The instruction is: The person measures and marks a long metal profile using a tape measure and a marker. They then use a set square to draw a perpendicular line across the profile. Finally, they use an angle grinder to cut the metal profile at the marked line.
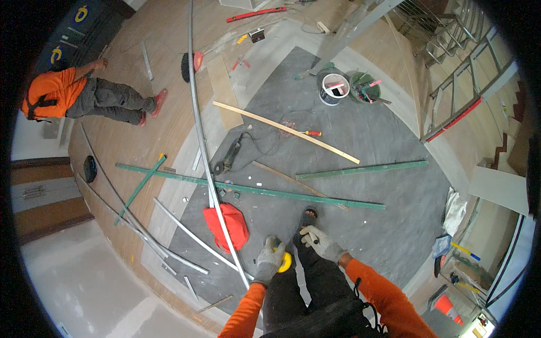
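Observation:
My left hand (270,259), in a grey work glove, is closed around a rounded yellow tape measure (285,262) in front of my left thigh. My gloved right hand (320,244) is held over my right leg with its fingers curled together. A small dark tip shows at those fingers, too little to name. Just left of my left hand, a long silver metal profile (204,141) runs from the far edge of the view down close to my wrist. Beside that profile lies a red bag (233,226) on the grey floor.
Green metal bars (315,198), a wooden batten (293,134) and an angle grinder (228,158) with its cord lie ahead. Two buckets (333,90) of tools stand beyond, near a ladder (468,101). A co-worker in orange (67,93) stands far left. Bent profiles (141,231) lie left.

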Tool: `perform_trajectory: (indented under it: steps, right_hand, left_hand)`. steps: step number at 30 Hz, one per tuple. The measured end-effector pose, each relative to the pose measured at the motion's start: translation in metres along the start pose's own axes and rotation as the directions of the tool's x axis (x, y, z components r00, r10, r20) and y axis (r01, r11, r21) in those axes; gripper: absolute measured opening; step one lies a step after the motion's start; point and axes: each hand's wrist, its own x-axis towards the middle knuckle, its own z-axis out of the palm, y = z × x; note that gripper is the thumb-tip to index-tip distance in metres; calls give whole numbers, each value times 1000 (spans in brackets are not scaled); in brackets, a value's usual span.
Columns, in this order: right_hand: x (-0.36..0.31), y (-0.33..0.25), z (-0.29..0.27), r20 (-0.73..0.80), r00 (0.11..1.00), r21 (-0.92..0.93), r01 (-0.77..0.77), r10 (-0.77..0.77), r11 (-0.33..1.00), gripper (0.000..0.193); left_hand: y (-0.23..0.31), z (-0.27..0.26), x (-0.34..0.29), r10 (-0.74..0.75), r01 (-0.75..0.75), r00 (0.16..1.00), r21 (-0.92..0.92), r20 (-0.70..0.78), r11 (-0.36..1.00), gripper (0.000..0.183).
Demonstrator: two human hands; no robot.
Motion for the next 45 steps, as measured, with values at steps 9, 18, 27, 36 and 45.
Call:
perform_trajectory:
  steps: [9,18,27,36,45]
  right_hand:
    - [49,-41,-29,-137,923,600,-210,358,772,37]
    - [197,-89,-94,-150,976,94,-143,156,985,62]
    - [416,-59,-224,-458,850,25,-281,261,959,64]
    - [573,-33,-421,-907,331,94,-444,261,891,65]
    - [640,4,-499,-895,209,266,-458,394,848,60]
  left_hand:
    - [115,36,100,-71,106,994,-603,82,790,43]
    - [156,18,237,-38,59,998,-561,49,826,52]
    - [277,-77,369,17,175,952,-586,306,791,51]
    - [232,-189,470,-207,276,953,-350,222,895,40]
    - [303,-265,616,-224,243,962,-115,158,963,44]
